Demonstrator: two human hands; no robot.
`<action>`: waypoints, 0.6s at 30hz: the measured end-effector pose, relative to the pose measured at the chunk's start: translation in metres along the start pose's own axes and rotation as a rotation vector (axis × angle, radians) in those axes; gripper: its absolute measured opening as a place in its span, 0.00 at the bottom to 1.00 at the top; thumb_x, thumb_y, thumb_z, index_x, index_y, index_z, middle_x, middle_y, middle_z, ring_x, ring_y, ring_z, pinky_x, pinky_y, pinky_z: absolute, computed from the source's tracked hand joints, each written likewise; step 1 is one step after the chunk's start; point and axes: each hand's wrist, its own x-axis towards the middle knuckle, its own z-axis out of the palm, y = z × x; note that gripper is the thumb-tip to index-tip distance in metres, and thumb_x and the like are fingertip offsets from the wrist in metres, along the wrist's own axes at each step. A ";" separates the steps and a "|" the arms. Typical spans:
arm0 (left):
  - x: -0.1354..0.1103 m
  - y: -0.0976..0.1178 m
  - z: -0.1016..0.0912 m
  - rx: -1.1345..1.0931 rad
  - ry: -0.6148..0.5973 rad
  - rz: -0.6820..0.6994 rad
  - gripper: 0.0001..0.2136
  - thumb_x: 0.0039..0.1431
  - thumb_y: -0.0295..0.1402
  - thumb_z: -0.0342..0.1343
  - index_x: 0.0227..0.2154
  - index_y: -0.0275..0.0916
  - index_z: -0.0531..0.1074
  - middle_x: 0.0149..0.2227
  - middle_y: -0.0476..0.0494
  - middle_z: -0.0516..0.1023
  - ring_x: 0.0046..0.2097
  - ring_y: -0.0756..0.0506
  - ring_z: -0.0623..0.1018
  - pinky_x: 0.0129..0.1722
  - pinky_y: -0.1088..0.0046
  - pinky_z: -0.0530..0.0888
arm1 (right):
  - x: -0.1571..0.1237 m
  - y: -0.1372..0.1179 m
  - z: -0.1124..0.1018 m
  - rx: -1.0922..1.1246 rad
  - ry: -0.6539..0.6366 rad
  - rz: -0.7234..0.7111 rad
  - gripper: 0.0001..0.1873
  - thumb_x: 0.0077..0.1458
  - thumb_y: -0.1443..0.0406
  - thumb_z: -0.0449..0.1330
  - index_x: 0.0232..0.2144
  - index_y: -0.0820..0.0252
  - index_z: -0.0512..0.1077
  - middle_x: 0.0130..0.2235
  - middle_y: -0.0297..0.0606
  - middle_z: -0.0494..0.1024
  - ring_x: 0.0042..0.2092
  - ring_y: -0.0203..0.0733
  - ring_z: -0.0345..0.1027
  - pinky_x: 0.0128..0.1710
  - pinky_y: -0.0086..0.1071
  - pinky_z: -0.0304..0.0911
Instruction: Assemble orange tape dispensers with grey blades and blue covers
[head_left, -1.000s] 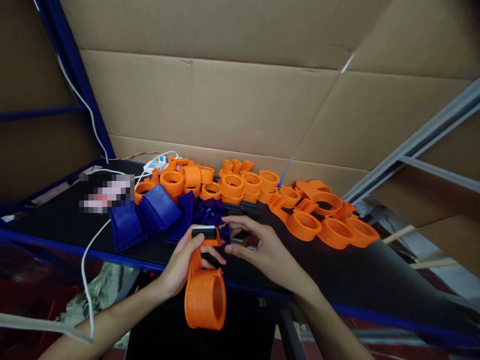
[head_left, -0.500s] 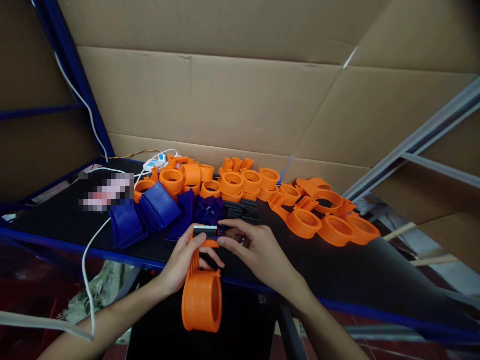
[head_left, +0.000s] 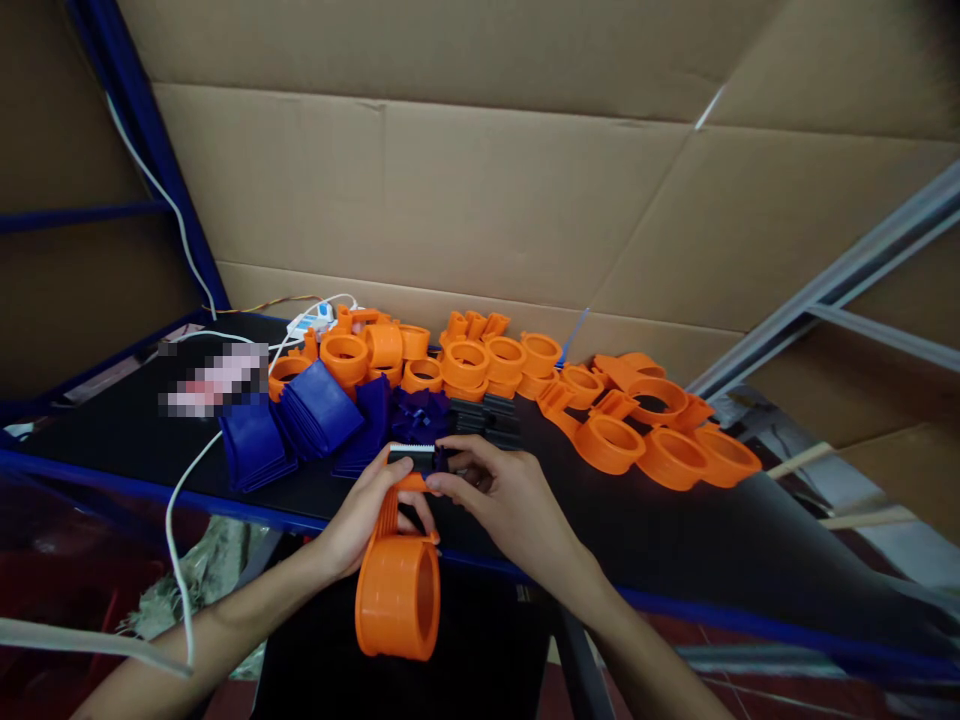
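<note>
My left hand point(head_left: 365, 517) is closed round an orange tape dispenser point(head_left: 391, 600), whose wide ring hangs below the fingers in front of the table edge. At its upper end sits a black blade holder point(head_left: 411, 461) with a white serrated strip point(head_left: 412, 449), under my left thumb. My right hand point(head_left: 491, 487) pinches a small dark blue piece point(head_left: 440, 460) against the right end of the holder. Its exact shape is partly covered by the fingers. Just beyond lie more small dark blue pieces point(head_left: 420, 412) and black holders point(head_left: 487, 418).
Several orange dispensers point(head_left: 465, 365) stand along the back of the black table point(head_left: 600, 540), with more orange dispensers point(head_left: 671, 455) at the right. Blue flat sheets point(head_left: 319, 408) lie left of centre. A white cable point(head_left: 174, 540) crosses the left edge; cardboard point(head_left: 450, 200) walls the back.
The dispenser's ring has shifted slightly left. My right fingers have moved a little left, pressing the small dark blue piece closer to the holder's end.
</note>
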 end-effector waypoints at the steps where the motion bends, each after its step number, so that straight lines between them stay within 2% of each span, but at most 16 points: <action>1: 0.000 0.000 0.000 -0.007 0.005 0.000 0.13 0.62 0.42 0.53 0.40 0.45 0.55 0.22 0.50 0.79 0.21 0.43 0.80 0.22 0.72 0.76 | 0.000 0.000 0.000 0.004 0.003 0.002 0.20 0.56 0.56 0.65 0.50 0.56 0.74 0.35 0.37 0.83 0.30 0.38 0.76 0.29 0.28 0.68; 6: 0.000 -0.001 -0.003 -0.003 -0.010 0.007 0.14 0.61 0.40 0.55 0.43 0.44 0.57 0.23 0.51 0.79 0.21 0.44 0.80 0.22 0.72 0.76 | -0.004 -0.004 0.005 -0.005 0.050 -0.013 0.20 0.56 0.56 0.65 0.50 0.56 0.74 0.37 0.38 0.83 0.31 0.39 0.77 0.29 0.28 0.68; 11: -0.002 -0.004 -0.004 0.070 -0.052 0.086 0.16 0.59 0.36 0.58 0.45 0.43 0.59 0.25 0.51 0.79 0.24 0.44 0.81 0.25 0.69 0.79 | -0.011 -0.006 0.010 -0.035 0.091 -0.041 0.21 0.57 0.56 0.65 0.51 0.57 0.74 0.35 0.38 0.83 0.29 0.37 0.75 0.29 0.28 0.68; 18: -0.004 -0.008 -0.002 0.219 -0.006 0.182 0.14 0.62 0.40 0.56 0.44 0.41 0.61 0.24 0.51 0.78 0.24 0.46 0.81 0.25 0.74 0.77 | -0.014 -0.005 0.007 -0.021 0.075 -0.062 0.22 0.57 0.57 0.66 0.52 0.57 0.74 0.29 0.34 0.81 0.26 0.35 0.70 0.27 0.26 0.65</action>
